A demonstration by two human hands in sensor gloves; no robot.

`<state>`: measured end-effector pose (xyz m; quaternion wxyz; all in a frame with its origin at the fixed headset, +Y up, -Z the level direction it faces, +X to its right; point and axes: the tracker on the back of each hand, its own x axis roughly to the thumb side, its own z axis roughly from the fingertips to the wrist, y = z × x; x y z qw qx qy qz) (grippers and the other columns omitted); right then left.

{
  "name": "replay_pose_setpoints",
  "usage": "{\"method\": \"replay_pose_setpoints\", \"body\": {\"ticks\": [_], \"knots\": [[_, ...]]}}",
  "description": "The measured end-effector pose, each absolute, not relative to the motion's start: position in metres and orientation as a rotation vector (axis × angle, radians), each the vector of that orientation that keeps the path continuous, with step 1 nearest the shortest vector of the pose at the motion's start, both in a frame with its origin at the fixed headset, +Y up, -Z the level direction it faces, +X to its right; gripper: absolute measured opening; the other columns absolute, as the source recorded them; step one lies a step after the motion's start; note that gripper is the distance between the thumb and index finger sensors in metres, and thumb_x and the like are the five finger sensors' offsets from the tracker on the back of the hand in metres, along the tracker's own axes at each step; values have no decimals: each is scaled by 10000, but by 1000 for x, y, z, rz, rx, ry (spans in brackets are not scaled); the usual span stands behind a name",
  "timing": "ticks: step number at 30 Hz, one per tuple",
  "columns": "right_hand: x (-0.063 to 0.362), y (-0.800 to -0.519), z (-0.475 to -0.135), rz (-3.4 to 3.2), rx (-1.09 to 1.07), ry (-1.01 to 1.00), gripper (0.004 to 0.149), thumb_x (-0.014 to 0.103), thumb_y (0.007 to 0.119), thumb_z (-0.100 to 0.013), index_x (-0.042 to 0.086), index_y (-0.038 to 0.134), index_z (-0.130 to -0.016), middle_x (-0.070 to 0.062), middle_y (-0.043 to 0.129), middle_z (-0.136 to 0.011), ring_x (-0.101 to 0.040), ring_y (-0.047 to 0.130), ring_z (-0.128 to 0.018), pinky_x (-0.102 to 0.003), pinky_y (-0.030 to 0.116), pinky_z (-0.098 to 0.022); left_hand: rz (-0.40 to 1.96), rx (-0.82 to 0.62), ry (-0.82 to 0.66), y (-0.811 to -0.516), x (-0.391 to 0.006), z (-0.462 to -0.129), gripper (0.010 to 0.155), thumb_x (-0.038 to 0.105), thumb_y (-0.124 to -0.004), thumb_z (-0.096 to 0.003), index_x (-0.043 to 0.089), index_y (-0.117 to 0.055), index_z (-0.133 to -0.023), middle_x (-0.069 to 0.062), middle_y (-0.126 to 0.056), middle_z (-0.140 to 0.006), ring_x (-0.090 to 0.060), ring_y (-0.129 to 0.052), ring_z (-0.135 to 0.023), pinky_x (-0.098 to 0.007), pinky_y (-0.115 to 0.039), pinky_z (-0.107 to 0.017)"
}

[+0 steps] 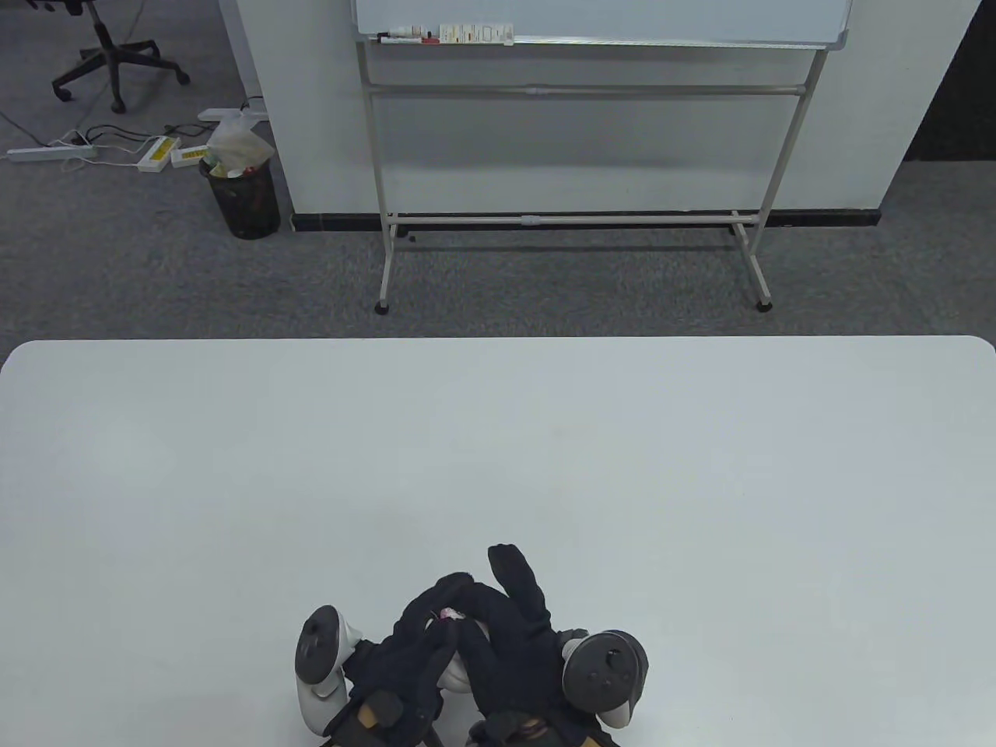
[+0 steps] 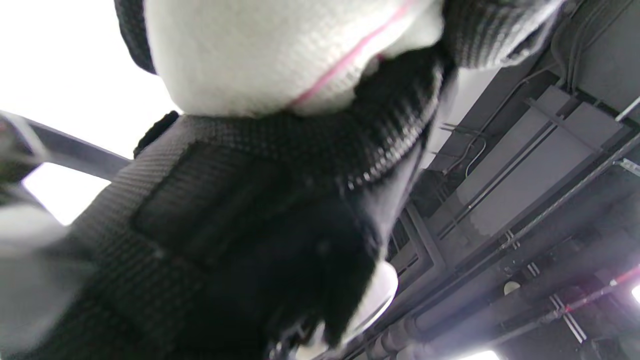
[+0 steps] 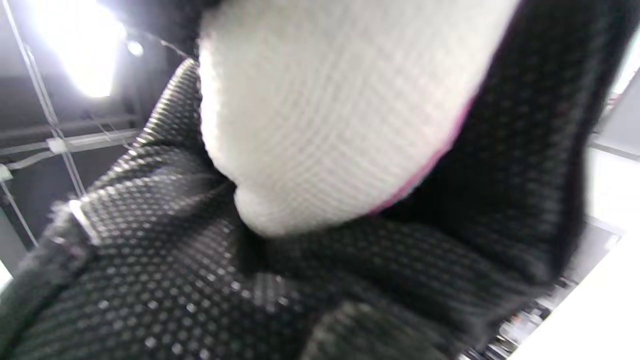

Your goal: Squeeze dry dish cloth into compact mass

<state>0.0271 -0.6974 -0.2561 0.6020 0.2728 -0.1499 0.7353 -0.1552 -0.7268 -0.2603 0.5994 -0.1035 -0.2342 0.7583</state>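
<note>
The dish cloth [image 1: 451, 615] is white with a pink stripe and is bunched into a small lump. Both gloved hands are wrapped around it at the near edge of the table, so only slivers show in the table view. My left hand [image 1: 412, 630] grips it from the left and my right hand [image 1: 506, 622] grips it from the right, fingers overlapping. In the left wrist view the cloth [image 2: 260, 50] bulges between black glove fingers [image 2: 280, 150]. In the right wrist view the cloth [image 3: 330, 110] is pressed tight against the glove [image 3: 175, 260].
The white table [image 1: 498, 467] spreads wide beyond the hands. Past its far edge stand a whiteboard on a frame [image 1: 576, 156], a bin [image 1: 241, 191] and an office chair [image 1: 109, 47] on grey carpet.
</note>
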Motion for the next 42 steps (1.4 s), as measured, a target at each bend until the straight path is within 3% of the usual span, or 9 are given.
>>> {"method": "replay_pose_setpoints", "body": {"ticks": [7,11,15,20,25,30,32,36,42], "knots": [[15,-708,-258,1615,617,-156,662,549,607,-525,215,344,-1033,-142,149,-1060,-437,349,-1010,-668,330,-706,1771,-163,-381,-734,-171,-263,489,598,-773,-525,231,-680,-835,-18,-823,-794,-294,-896,-643,-442,-840,-448],[16,-719,-265,1525,496,0,801,629,600,-519,216,176,-1058,-166,83,-1065,-494,332,-1013,-691,368,-687,1702,70,-318,-725,-180,-262,468,581,-749,-534,252,-627,-843,29,-813,-761,-238,-881,-653,-415,-824,-481],[13,-736,-270,1292,426,249,927,724,621,-492,248,40,-1034,-203,19,-1053,-592,324,-985,-717,465,-634,1637,145,-473,-714,-180,-259,469,542,-680,-565,250,-519,-895,15,-721,-841,-268,-764,-792,-481,-702,-625],[5,-731,-267,1206,524,265,845,665,641,-524,287,114,-1065,-217,31,-1056,-599,408,-963,-682,582,-597,1476,177,-467,-716,-169,-253,599,584,-583,-561,296,-308,-1009,-69,-305,-1108,-402,-165,-1020,-626,-199,-710],[15,-715,-267,1317,546,48,557,420,715,-542,128,560,-989,-195,477,-1010,-499,711,-816,-622,721,-438,1470,61,-388,-727,-175,-257,746,706,-553,-537,278,-229,-1056,-127,-173,-1125,-461,-144,-1008,-661,-245,-685],[19,-703,-263,1536,575,-161,510,371,739,-518,114,622,-942,-198,541,-973,-490,744,-774,-640,698,-433,1743,-171,-349,-741,-173,-261,797,710,-513,-569,232,-109,-1061,-201,-287,-1122,-566,-457,-975,-703,-483,-658],[18,-700,-260,1701,662,-193,504,372,738,-521,119,631,-945,-195,523,-988,-493,700,-816,-659,657,-482,1991,-316,-461,-744,-165,-263,802,699,-504,-584,253,-24,-1046,-193,-146,-1129,-580,-299,-999,-725,-384,-675],[14,-699,-259,1908,713,-201,517,406,707,-534,148,612,-972,-187,433,-1037,-475,522,-948,-679,449,-665,1862,-248,-504,-740,-163,-263,794,709,-492,-577,276,-38,-1063,-181,-111,-1142,-578,-222,-1004,-725,-355,-675],[10,-714,-262,1706,679,-36,743,646,529,-492,337,204,-1085,-51,59,-1125,-367,44,-1072,-645,114,-713,1900,-289,-563,-739,-161,-262,827,756,-476,-563,330,39,-1049,-134,7,-1144,-560,-131,-1010,-706,-324,-691]]}}
